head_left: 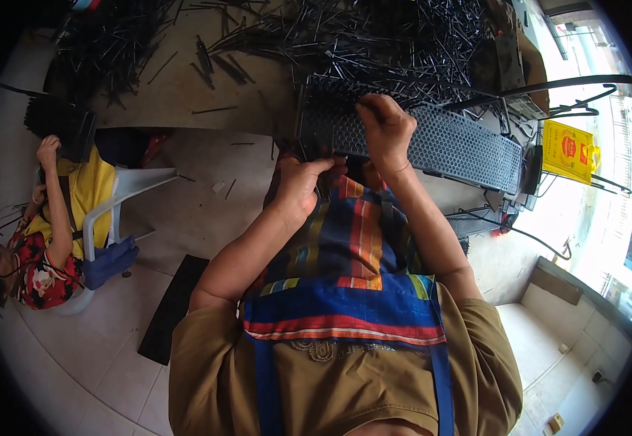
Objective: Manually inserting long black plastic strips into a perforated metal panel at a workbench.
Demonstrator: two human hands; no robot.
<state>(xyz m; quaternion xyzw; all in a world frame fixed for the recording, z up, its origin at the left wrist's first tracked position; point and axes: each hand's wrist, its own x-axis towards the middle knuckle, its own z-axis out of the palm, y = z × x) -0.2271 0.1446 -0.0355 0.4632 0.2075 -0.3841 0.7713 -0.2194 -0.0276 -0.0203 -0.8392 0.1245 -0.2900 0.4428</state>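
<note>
A long black perforated rack (468, 142) with rows of small holes lies in front of me, slanting down to the right. Over its left half my right hand (388, 131) is closed, fingertips pinched together; whatever they grip is too small to make out. My left hand (300, 182) is closed at the rack's near left corner, thumb pointing right. Something dark is at its fingers, but its kind is unclear. A big heap of thin black rods (396, 43) is piled just beyond the rack.
The brown tabletop (178, 87) carries scattered rods and another dark pile (112, 51) at left. At far left a co-worker (47, 232) sits by a light plastic chair (123, 192), one hand at a black block. A yellow bag (570, 150) hangs at right near curved metal bars. A dark mat (174, 309) lies on the floor.
</note>
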